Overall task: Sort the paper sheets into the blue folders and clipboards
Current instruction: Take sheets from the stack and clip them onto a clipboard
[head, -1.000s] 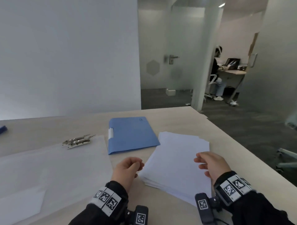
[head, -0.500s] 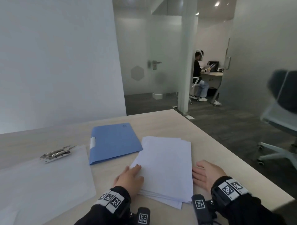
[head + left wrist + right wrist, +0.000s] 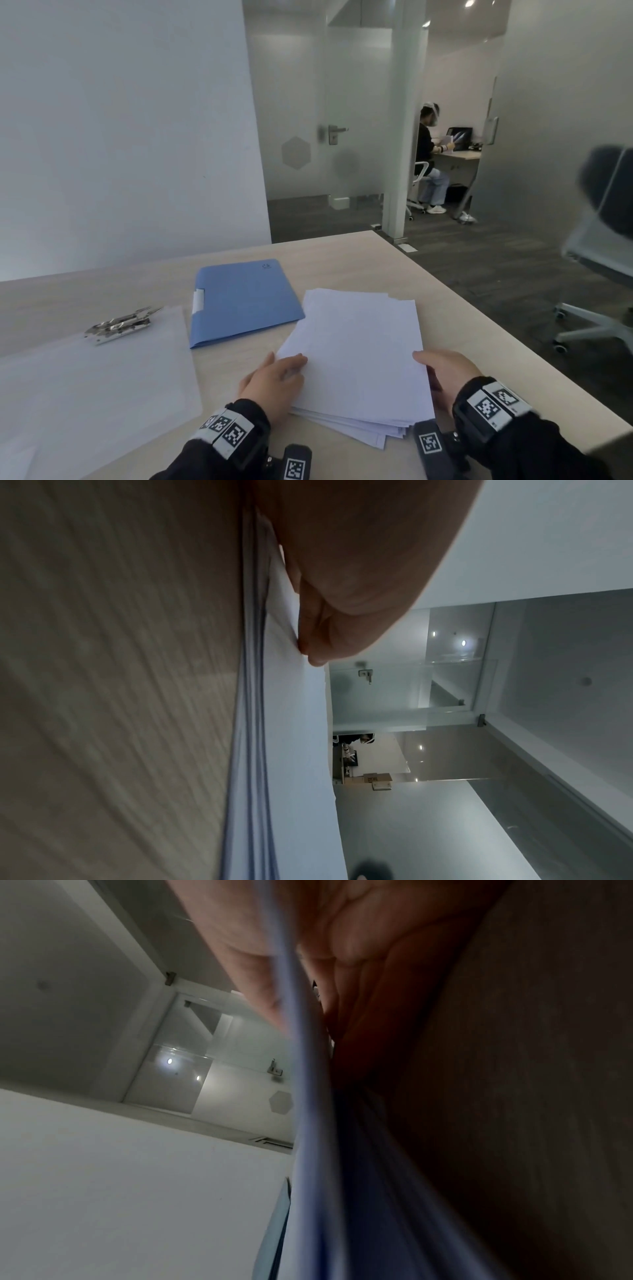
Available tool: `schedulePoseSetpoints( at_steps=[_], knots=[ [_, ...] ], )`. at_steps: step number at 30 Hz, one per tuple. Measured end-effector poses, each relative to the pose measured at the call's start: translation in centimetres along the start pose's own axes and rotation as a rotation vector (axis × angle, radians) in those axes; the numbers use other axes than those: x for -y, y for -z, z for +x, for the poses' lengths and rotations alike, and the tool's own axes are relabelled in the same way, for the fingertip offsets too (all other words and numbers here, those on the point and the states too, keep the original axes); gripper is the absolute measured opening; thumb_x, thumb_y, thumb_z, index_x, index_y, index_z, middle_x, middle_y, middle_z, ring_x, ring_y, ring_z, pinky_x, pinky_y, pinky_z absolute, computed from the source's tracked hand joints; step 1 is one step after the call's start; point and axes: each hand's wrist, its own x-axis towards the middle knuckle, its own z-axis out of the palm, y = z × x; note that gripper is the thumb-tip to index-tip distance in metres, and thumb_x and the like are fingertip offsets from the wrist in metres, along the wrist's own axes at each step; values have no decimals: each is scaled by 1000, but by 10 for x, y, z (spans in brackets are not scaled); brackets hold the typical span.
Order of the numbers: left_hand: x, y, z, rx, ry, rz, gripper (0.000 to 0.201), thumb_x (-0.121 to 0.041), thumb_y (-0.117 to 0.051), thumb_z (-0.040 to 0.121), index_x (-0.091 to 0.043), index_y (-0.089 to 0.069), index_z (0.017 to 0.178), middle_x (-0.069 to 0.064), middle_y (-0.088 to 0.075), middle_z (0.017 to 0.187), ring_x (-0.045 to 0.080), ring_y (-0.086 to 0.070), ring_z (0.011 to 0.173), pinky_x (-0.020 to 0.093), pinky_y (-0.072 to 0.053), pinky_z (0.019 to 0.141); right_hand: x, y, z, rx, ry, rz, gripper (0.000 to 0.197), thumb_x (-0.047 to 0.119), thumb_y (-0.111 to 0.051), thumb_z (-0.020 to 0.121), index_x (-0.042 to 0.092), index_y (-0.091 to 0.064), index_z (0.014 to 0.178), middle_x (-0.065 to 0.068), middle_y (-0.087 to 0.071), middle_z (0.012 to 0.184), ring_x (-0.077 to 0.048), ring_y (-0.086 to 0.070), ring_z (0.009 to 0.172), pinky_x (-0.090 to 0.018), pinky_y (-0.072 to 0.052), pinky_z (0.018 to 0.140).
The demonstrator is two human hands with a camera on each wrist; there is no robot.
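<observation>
**Gripping the paper stack from both sides**

Lying flat at the table's [image 3: 359, 253] left, the clear clipboard [image 3: 102, 377] waits with its metal clip [image 3: 118, 325] away from the person; the blue folder [image 3: 243, 301] sits closed beside it. The left hand [image 3: 274, 380] pinches upper sheets of the paper stack [image 3: 359, 353], thumb above, apparently to separate them. The right hand [image 3: 445, 370] grips the opposite edge, thumb on top, fingers beneath, probably steadying the lift.

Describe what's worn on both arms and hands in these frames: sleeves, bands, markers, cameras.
Both hands are bare: left hand, right hand. Dark long sleeves cover both arms. Each wrist carries a black band with white square tags printed in black-and-white fiducial patterns. A small black camera block with its own tag sits at the inner side of each wrist.
</observation>
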Motion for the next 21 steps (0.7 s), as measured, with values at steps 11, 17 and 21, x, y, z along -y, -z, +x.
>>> schedulePoseSetpoints(
  at_steps=[11, 17, 21],
  knots=[
    [-11, 6, -8, 7, -53, -56, 24, -43, -49, 85, -65, -45, 92, -31, -48, 134, -2, -17, 143, 28, -7, 119, 1, -1, 6, 55, 114, -207, 12, 3, -60, 90, 7, -67, 81, -7, -69, 80, -25, -65, 74, -27, -46, 60],
    [-11, 13, -12, -53, -67, -294, 30, -29, -57, 85, -51, -53, 105, -9, -56, 134, 13, -49, 126, 31, -34, 110, -2, 5, -9, 33, 168, -158, 11, 5, -59, 90, 7, -70, 90, -13, -73, 86, -31, -67, 80, -31, -50, 67],
    [-22, 24, -10, -153, -87, -425, 49, -24, -58, 90, -23, -46, 137, -5, -54, 136, 10, -51, 120, 31, -37, 107, 1, 7, -27, 40, 275, -57, 14, 5, -58, 92, 5, -72, 92, -14, -76, 90, -33, -69, 83, -36, -53, 73]
  ],
)
